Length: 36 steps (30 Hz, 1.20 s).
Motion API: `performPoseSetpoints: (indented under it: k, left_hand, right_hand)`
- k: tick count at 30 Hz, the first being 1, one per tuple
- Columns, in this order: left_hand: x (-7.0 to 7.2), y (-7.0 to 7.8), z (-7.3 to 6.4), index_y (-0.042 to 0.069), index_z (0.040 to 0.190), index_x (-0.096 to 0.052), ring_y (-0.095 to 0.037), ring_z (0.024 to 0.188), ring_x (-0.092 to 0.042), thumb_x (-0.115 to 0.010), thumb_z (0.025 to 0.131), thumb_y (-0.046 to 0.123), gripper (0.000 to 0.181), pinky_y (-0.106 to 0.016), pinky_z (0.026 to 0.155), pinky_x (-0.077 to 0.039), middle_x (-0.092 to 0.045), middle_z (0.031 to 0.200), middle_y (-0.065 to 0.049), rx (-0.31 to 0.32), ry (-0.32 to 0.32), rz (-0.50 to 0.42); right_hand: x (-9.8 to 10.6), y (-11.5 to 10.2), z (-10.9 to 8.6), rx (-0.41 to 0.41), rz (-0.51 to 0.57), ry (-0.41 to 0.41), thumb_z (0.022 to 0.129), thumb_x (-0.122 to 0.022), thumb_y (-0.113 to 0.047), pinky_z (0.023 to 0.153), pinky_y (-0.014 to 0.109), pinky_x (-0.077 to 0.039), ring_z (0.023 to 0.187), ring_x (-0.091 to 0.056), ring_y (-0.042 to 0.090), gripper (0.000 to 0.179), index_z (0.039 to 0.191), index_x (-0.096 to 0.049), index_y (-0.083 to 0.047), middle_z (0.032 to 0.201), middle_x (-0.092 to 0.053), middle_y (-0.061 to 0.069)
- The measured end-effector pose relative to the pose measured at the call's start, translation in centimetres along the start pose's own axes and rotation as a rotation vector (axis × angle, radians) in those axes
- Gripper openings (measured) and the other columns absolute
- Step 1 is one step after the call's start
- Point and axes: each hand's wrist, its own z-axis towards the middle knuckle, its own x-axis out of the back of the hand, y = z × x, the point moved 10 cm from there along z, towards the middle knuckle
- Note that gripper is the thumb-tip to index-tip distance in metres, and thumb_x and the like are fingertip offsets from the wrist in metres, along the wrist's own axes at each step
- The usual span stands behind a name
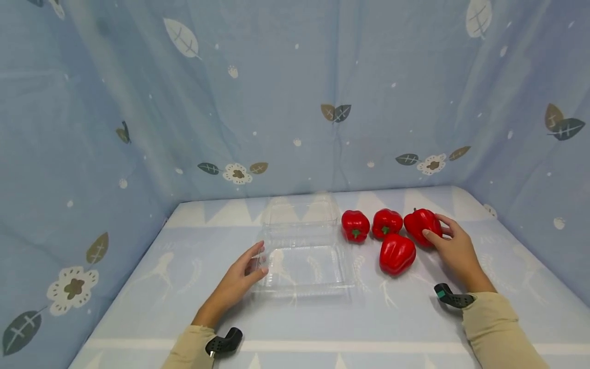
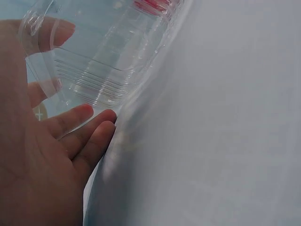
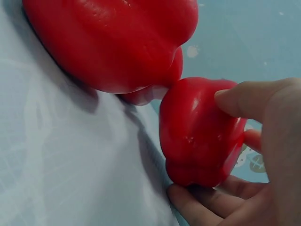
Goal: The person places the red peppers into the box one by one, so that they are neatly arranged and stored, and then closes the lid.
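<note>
A clear plastic clamshell box [image 1: 304, 266] lies opened on the table, its lid [image 1: 301, 211] to the back. At the box's left side is my left hand [image 1: 241, 274], with thumb and fingers spread and relaxed at the rim; the left wrist view shows the ribbed plastic wall [image 2: 94, 80] right by the fingertips. My right hand [image 1: 454, 248] grips the rightmost red bell pepper [image 1: 421, 225], thumb on the near side and fingers around the far side and underneath. Close to it are three more red bell peppers: one in front [image 1: 397, 254] and two further left, the middle one [image 1: 387, 223] and the leftmost [image 1: 355, 226].
A pale blue patterned cloth covers the table [image 1: 152, 287]. Behind and at both sides hangs a blue curtain [image 1: 295, 102] with leaf and flower prints. Each wrist wears a black band, such as the right one [image 1: 454, 297].
</note>
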Motion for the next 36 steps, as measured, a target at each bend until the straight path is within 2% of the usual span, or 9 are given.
performPoseSetpoints:
  k: [7,11,15,22,27,32,36]
  left_hand:
    - [0.3,-0.1,0.1,0.016,0.154,-0.04,-0.03,0.13,-0.053,-0.066,0.099,0.023,0.062,-0.053,0.107,-0.041,-0.043,0.154,-0.009,0.017,0.051,-0.005]
    - [0.7,-0.1,0.2,0.017,0.149,-0.048,-0.029,0.127,-0.055,-0.068,0.097,0.025,0.056,-0.052,0.108,-0.041,-0.046,0.152,-0.007,0.033,0.074,-0.028]
    - [0.7,-0.3,0.1,0.017,0.147,-0.05,-0.029,0.127,-0.055,-0.069,0.097,0.023,0.054,-0.052,0.107,-0.041,-0.047,0.151,-0.006,0.054,0.085,-0.042]
    - [0.6,-0.5,0.3,0.013,0.148,-0.049,-0.029,0.128,-0.055,-0.067,0.098,0.02,0.054,-0.051,0.106,-0.043,-0.047,0.152,-0.006,0.063,0.072,-0.036]
    - [0.9,-0.2,0.6,0.012,0.148,-0.048,-0.028,0.126,-0.056,-0.066,0.098,0.017,0.054,-0.049,0.103,-0.046,-0.048,0.151,-0.006,0.051,0.071,-0.025]
    - [0.8,-0.3,0.7,0.013,0.149,-0.048,-0.028,0.126,-0.056,-0.066,0.099,0.019,0.054,-0.049,0.103,-0.046,-0.047,0.151,-0.005,0.035,0.061,-0.039]
    - [0.7,-0.6,0.4,0.013,0.15,-0.046,-0.029,0.128,-0.055,-0.065,0.099,0.021,0.055,-0.049,0.104,-0.046,-0.046,0.153,-0.006,0.053,0.048,-0.04]
  right_hand:
    - [0.0,0.0,0.1,-0.009,0.029,0.003,0.097,-0.062,-0.046,0.093,0.058,-0.049,0.133,-0.032,0.053,0.086,0.161,-0.017,-0.009,0.148,-0.032,0.035]
    - [0.0,-0.1,0.4,-0.021,0.094,0.002,0.097,-0.063,-0.046,0.084,0.04,-0.057,0.134,-0.031,0.051,0.088,0.162,-0.014,-0.013,0.149,-0.03,0.033]
    - [-0.1,0.0,0.5,-0.055,0.218,-0.011,0.096,-0.065,-0.045,0.081,0.026,-0.056,0.136,-0.029,0.049,0.091,0.163,-0.01,-0.018,0.152,-0.026,0.031]
    - [-0.6,0.4,0.0,-0.118,0.353,-0.031,0.095,-0.066,-0.045,0.09,0.029,-0.05,0.139,-0.025,0.044,0.095,0.162,-0.008,-0.012,0.158,-0.017,0.026]
    - [-0.6,0.3,0.0,-0.139,0.42,-0.004,0.092,-0.071,-0.041,0.091,0.026,-0.049,0.14,-0.027,0.039,0.098,0.162,-0.007,-0.016,0.16,-0.018,0.025]
    - [-0.6,-0.2,0.3,-0.12,0.551,-0.01,0.093,-0.073,-0.033,0.09,0.023,-0.049,0.142,-0.028,0.035,0.096,0.161,-0.007,-0.02,0.164,-0.016,0.021]
    - [-0.5,-0.7,0.3,-0.08,0.55,-0.025,0.095,-0.071,-0.029,0.086,0.021,-0.051,0.146,-0.022,0.038,0.095,0.162,-0.004,-0.027,0.165,-0.012,0.02]
